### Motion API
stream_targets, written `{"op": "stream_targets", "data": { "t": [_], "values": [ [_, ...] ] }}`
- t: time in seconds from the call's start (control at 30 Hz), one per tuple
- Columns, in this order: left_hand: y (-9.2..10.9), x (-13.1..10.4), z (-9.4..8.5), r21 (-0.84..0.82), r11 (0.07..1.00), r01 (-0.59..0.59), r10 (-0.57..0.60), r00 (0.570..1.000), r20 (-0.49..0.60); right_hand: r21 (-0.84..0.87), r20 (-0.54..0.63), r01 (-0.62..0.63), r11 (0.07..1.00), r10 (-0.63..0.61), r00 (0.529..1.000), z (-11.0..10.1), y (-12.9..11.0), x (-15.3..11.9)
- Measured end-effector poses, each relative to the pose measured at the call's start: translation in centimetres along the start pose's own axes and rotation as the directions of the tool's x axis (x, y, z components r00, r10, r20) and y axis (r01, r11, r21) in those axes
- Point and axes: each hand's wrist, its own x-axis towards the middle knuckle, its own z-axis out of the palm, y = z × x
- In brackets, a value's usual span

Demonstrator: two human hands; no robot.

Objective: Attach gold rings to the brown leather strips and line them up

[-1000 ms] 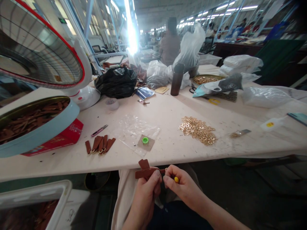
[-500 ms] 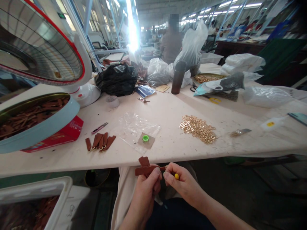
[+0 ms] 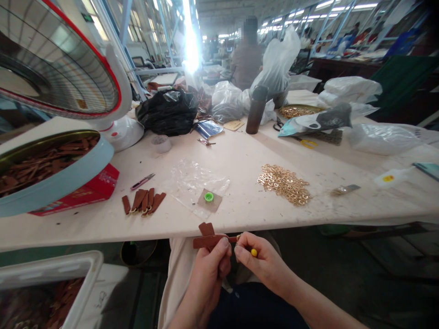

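Observation:
Brown leather strips (image 3: 206,241) are pinched in my left hand (image 3: 212,265), crossing one another just past the table's front edge. My right hand (image 3: 255,256) is closed on a tool with a yellow end (image 3: 254,252), its fingertips at the right end of a strip, where a bit of metal shows. Most of that tool is hidden by the fingers. On the table ahead lie a green cap (image 3: 208,197) on a small grey-brown square, a heap of gold rings (image 3: 284,184) to the right, and several brown strips with rings (image 3: 143,202) to the left.
At the left stand a fan (image 3: 120,132) and a round tin (image 3: 68,176) of brown strips on a red box. Small snips (image 3: 142,181) lie near the strips. A dark bottle (image 3: 256,109), a black bag (image 3: 167,112) and clear bags stand further back. A person (image 3: 247,59) is beyond.
The view has shifted very slightly. Both hands keep nearly the same pose and hold the same things.

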Motion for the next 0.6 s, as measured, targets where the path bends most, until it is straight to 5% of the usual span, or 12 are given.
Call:
{"op": "stream_targets", "data": {
  "t": [0.6],
  "values": [
    [0.2, 0.6, 0.7, 0.047, 0.998, -0.044, 0.045, 0.999, -0.026, -0.089, -0.112, 0.036, 0.995, -0.046, 0.993, -1.0, 0.3, 1.3]
  ]
}}
